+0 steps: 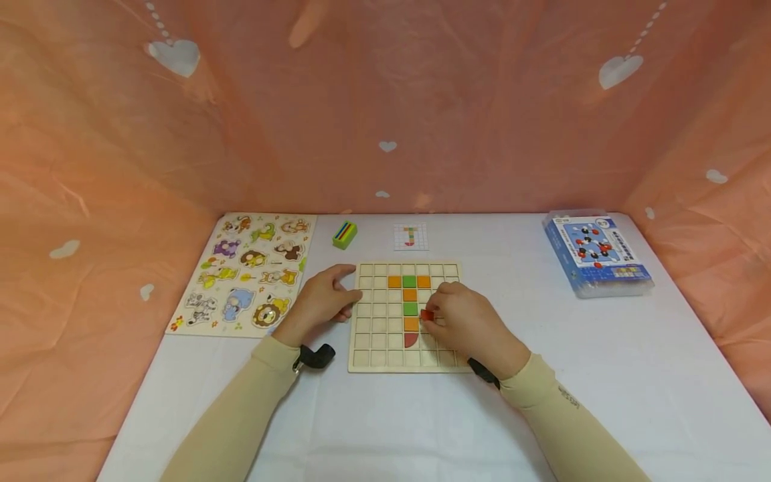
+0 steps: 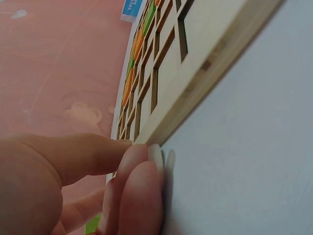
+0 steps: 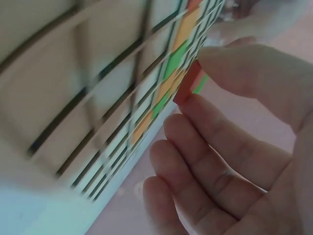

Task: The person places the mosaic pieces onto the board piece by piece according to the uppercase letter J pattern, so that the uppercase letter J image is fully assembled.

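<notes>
A wooden grid board (image 1: pixel 376 326) lies on the table with orange, green and red pieces set in its cells, several down one column and a row at the top. The lowest is a red quarter-round piece (image 1: pixel 411 340). My left hand (image 1: pixel 322 294) holds the board's left edge, thumb at the rim and curled fingertips against the side in the left wrist view. Above the board, my right hand (image 1: pixel 472 325) pinches a small red block (image 3: pixel 188 84) between thumb and index finger, beside the coloured column. Its other fingers are loosely bent below.
A pattern card (image 1: pixel 411 237) with a coloured J-like figure lies behind the board, next to a green block with coloured stripes (image 1: pixel 345 235). An animal puzzle board (image 1: pixel 241 274) is at the left, partly beside my left hand. At the right stands a blue-and-white box (image 1: pixel 596 254).
</notes>
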Demonstrator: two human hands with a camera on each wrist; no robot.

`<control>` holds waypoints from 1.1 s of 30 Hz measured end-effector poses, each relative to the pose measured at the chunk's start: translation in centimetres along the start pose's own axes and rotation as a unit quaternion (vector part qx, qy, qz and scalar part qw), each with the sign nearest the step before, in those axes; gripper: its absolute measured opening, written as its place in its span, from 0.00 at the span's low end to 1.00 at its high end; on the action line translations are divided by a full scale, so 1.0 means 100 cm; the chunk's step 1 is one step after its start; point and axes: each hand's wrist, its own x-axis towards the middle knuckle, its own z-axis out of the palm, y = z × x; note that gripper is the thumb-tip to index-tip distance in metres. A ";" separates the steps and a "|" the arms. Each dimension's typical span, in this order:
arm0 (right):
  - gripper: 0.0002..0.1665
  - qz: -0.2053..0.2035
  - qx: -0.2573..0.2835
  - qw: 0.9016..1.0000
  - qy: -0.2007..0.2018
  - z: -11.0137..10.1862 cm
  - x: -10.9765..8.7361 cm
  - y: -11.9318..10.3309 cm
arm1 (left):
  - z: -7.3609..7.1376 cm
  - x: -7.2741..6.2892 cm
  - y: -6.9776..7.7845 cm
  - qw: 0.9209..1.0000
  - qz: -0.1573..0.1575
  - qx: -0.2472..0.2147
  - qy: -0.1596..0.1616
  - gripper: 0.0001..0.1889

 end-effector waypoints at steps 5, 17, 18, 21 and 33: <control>0.08 -0.021 0.007 1.000 0.004 0.006 0.007 -0.019 | 0.000 0.001 0.000 1.000 -0.001 0.002 0.003 0.34; 0.10 -0.067 0.015 0.998 -0.005 0.025 0.004 -0.040 | 0.002 0.001 -0.001 1.000 -0.003 -0.004 -0.002 0.34; 0.09 -0.067 0.015 0.998 -0.004 0.025 0.004 -0.040 | 0.002 0.002 -0.001 1.000 -0.003 -0.005 -0.003 0.34; 0.09 -0.067 0.017 0.998 -0.008 0.026 0.004 -0.040 | 0.002 0.001 -0.001 1.000 -0.003 -0.005 -0.002 0.34; 0.07 -0.077 0.014 0.997 -0.012 0.029 0.005 -0.040 | 0.001 0.000 -0.001 1.000 -0.001 -0.009 0.001 0.34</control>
